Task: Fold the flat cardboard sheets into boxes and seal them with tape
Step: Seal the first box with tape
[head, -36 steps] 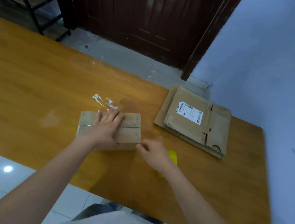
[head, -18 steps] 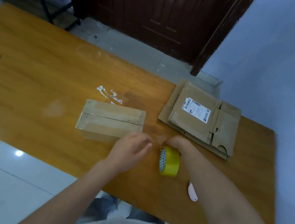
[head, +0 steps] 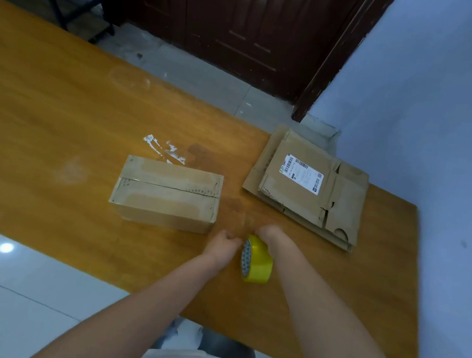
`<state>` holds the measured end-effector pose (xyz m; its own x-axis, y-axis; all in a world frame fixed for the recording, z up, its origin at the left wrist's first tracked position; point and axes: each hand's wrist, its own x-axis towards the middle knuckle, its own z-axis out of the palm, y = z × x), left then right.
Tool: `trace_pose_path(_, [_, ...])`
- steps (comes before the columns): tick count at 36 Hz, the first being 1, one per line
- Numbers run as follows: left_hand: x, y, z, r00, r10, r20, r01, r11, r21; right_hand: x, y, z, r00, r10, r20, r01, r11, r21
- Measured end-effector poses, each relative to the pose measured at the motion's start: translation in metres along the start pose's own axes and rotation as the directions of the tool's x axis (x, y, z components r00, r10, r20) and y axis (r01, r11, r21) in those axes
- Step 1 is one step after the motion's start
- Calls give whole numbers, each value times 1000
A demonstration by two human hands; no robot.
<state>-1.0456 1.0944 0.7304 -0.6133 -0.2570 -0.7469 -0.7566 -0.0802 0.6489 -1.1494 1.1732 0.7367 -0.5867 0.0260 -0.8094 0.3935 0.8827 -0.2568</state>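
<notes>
yellow tape roll (head: 257,260) stands on edge on the table (head: 56,127), near the folded box (head: 167,194). your right hand (head: 268,233) curls over its top; your left hand (head: 225,241), fingers curled, pinches at its rim.

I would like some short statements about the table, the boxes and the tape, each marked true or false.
1. The yellow tape roll stands on its edge on the table. True.
2. The folded box lies to the right of the flat cardboard sheets. False: it lies to their left.
3. The top sheet bears a white label. True.
4. The left hand presses down on the folded box. False: it is at the tape roll, apart from the box.
5. The right hand is at the top of the tape roll. True.
</notes>
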Motion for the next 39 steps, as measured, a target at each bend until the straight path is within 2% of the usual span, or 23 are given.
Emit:
trace_pose_path(4, [17, 4, 3, 992, -123, 35, 128, 962, -241, 2, 5, 6, 996, -68, -66, 73, 993, 91])
trace_pose_path(8, [26, 14, 9, 968, -206, 140, 248, 844, -476, 4, 9, 8, 986, -127, -108, 140, 983, 120])
trace_pose_path(15, [45, 28, 20, 957, -226, 183, 290, 802, -523, 11, 35, 9, 966, -156, -204, 193, 964, 180])
trace_pose_path(18, [47, 29, 24, 956, -166, 241, 267, 828, -493, 8, 43, 10, 964, -208, -165, 242, 945, 220])
trace_pose_path(21, [50, 27, 28, 980, -72, 184, 148, 887, -438, 6, 48, 12, 956, -242, -168, 279, 928, 247])
trace_pose_path(25, [48, 29, 29, 995, 26, 93, 16, 903, -429, -4, 51, 10, 938, -298, -178, 338, 898, 280])
trace_pose_path(29, [33, 42, 23, 972, 234, 10, -221, 931, -291, -18, 56, 2, 921, -333, -202, 385, 852, 353])
trace_pose_path(31, [25, 49, 21, 922, 387, 17, -383, 916, -116, -24, 62, -2, 910, -358, -211, 413, 830, 374])
trace_pose_path(34, [6, 63, 20, 776, 618, 123, -631, 761, 155, -36, 70, -14, 891, -355, -282, 453, 728, 514])
trace_pose_path(37, [-18, 84, 20, 624, 746, 232, -779, 568, 266, -52, 75, -32, 869, -348, -353, 495, 580, 647])
trace_pose_path(39, [-31, 101, 17, 562, 793, 235, -822, 504, 264, -61, 77, -42, 849, -372, -376, 527, 530, 664])
